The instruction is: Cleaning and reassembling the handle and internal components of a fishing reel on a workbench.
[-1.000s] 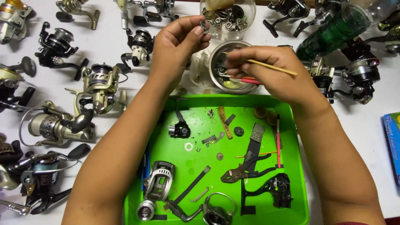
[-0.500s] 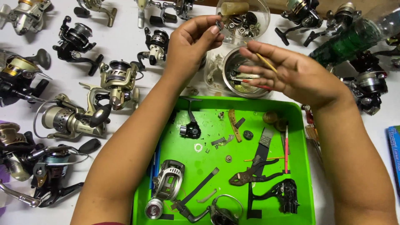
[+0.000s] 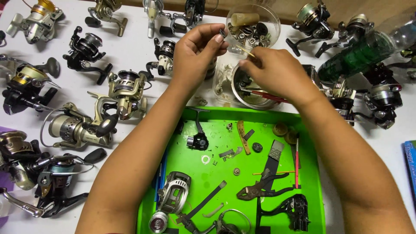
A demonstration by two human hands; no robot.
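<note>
Small dark metal reel part, pinched at the fingertips of the left hand, held up above the white surface and just in front of the clear round plastic tub of spare bits. Left hand closed narrow on it, thumb and forefinger tight, rest of the fingers curled. Right hand just beside, to the right and slightly lower, closed around a thin pale wooden stick. Stick's long axis slanting up and to the left, tip aimed at the part, nearly touching it; contact or not, cannot tell from here. Right hand clearly the one working, left hand the one presenting the piece.

Below the right hand, round metal bowl with a red-handled tool lying across it, contents half covered by the wrist. Nearer still, bright green plastic tray strewn with black frame pieces, a washer, small screws and a grey spool housing. Off to the left, rows of spinning fishing reels on the surface, well apart from both hands.

Shape of the pinched part too small and too covered by fingertips to make out. Stick's rear end buried in the right palm. Tray's lower edge cut off by the frame.
</note>
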